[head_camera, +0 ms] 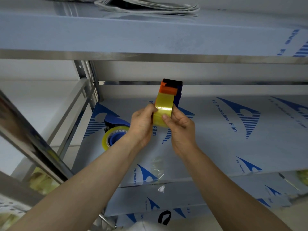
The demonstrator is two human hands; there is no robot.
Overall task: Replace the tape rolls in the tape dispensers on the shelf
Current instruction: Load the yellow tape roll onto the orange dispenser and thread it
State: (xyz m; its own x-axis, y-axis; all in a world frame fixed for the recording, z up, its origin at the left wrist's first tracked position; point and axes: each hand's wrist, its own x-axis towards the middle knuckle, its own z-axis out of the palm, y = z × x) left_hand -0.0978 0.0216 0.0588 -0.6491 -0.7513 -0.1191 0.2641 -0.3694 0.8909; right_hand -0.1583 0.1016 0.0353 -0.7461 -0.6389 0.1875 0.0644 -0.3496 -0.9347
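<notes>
holding the tape dispenser (pixel 171 90) clear of the shelf (pixel 216 144), left hand (pixel 141 125) and right hand (pixel 181 129) both grip its yellow tape roll (pixel 164 110) from either side, probably to seat it.

The person appears as 2 arms and 2 hands, all bare skin. The left forearm (pixel 86 180) and the right forearm (pixel 225 185) are uncovered from the bottom edge of the view up to the wrists. Both are slender and smooth and narrow evenly toward the wrist. The left hand (pixel 141 125) shows its back, with the knuckles as a low ridge. The right hand (pixel 180 129) shows its thumb side, and its thumbnail (pixel 165 116) is short, rounded and pale. Low between the 2 arms is a patch of white fabric (pixel 143 226) with a black loop (pixel 164 217) just above it. Whether these belong to the person's clothing cannot be told.
</notes>
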